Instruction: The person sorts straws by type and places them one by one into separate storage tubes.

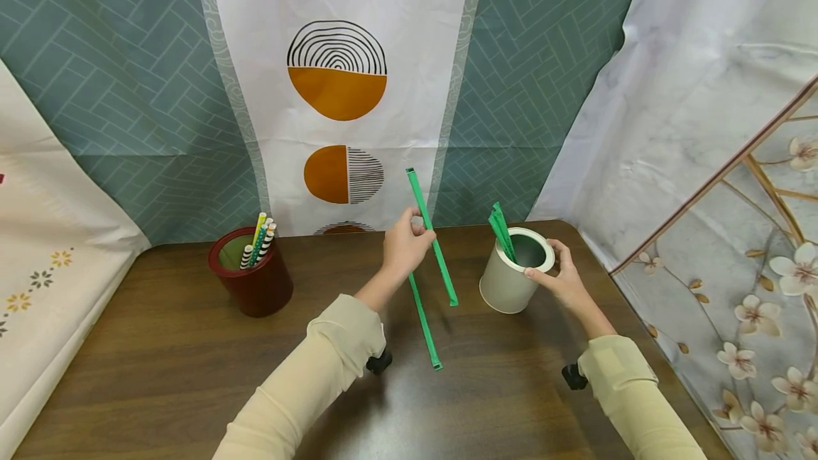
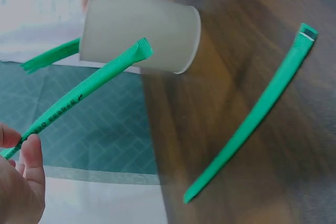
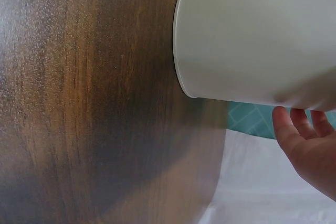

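Observation:
My left hand [image 1: 405, 245] pinches a green paper-wrapped straw [image 1: 442, 261] between thumb and fingers, holding it slanted above the table. Dark print runs along its wrapper in the left wrist view. Below it, a second green wrapped straw [image 1: 424, 321] lies on the table, its far end hidden behind the left hand. To the right stands an off-white canister [image 1: 501, 286] with green wrapped straws [image 1: 501, 233] leaning out at its left side. My right hand [image 1: 564, 279] grips this canister from the right, thumb at the rim; in the right wrist view its fingertips [image 3: 282, 114] touch the wall.
A dark red canister [image 1: 255, 293] stands at the left on the brown wooden table [image 1: 192, 375], holding several striped and coloured straws [image 1: 258, 243]. Patterned cloth [image 1: 153, 91] hangs behind the table's back edge, and a floral cloth [image 1: 735, 268] is on the right.

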Tool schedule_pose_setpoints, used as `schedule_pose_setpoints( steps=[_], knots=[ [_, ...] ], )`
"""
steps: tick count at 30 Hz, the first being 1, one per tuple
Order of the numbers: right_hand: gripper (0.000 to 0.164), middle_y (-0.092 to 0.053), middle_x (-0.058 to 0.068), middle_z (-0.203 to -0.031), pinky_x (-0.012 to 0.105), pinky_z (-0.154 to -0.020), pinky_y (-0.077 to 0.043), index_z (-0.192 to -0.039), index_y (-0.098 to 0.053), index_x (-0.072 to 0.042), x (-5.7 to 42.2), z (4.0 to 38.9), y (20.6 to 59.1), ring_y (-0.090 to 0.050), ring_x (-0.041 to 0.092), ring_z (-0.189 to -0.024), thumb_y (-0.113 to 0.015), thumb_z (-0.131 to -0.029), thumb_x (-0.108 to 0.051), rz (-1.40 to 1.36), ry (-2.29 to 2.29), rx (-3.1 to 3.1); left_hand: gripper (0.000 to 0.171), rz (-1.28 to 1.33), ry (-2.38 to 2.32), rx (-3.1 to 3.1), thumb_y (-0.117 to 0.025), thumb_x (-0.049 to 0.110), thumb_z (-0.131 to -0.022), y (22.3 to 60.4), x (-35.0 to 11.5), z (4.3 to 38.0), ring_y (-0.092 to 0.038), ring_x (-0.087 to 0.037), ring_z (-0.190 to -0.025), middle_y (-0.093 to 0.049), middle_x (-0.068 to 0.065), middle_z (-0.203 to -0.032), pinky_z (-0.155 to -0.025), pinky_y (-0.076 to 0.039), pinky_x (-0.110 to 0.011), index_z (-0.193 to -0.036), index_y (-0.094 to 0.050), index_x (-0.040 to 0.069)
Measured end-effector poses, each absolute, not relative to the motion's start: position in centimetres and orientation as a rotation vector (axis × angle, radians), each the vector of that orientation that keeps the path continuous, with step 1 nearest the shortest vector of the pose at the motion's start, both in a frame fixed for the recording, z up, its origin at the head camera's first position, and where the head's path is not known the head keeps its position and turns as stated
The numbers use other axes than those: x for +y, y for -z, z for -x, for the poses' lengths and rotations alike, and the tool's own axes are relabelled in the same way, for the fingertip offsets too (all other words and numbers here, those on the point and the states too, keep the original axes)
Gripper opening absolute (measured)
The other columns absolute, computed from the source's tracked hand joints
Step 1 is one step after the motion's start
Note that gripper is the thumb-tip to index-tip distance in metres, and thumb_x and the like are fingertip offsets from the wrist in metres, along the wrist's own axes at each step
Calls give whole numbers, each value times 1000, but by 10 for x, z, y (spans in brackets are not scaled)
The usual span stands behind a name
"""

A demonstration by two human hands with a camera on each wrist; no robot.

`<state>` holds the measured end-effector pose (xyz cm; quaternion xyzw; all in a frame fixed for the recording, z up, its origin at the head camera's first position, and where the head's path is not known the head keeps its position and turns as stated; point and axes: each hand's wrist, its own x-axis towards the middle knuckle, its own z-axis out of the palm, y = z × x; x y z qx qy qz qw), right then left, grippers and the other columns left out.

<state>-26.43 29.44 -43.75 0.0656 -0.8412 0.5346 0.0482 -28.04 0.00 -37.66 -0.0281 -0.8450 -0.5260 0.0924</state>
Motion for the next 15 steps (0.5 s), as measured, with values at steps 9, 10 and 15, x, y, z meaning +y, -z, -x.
schedule_pose_setpoints(
  steps=[9, 10, 15],
  knots=[
    [71, -31, 20, -123, 12, -72, -36, -134, -15, 1, 295, 265, 438, -35, 17, -99, -61, -80, -12, -190, -1595, -2582, 33, 150, 1641, -2409, -50, 16, -83, 354, 6, 284, -64, -21, -69, -68, -5, -81, -45, -36, -21, -115, -50, 12],
    [71, -31, 20, -124, 12, -72, -36, -134, -15, 1, 295, 265, 439, -35, 17, -99, -61, -80, -12, -190, -1596, -2583, 33, 155, 1642, -2400, -50, 17, -83, 352, 7, 284, -64, -20, -69, -68, -5, -82, -46, -36, -21, -116, -49, 11],
    [70, -31, 19, -124, 13, -73, -36, -133, -15, 1, 295, 265, 439, -34, 17, -99, -61, -81, -11, -199, -1608, -2579, 29, 187, 1688, -2344, -48, 17, -85, 342, 13, 285, -63, -16, -65, -68, -7, -83, -49, -42, -21, -113, -50, 11]
  ],
)
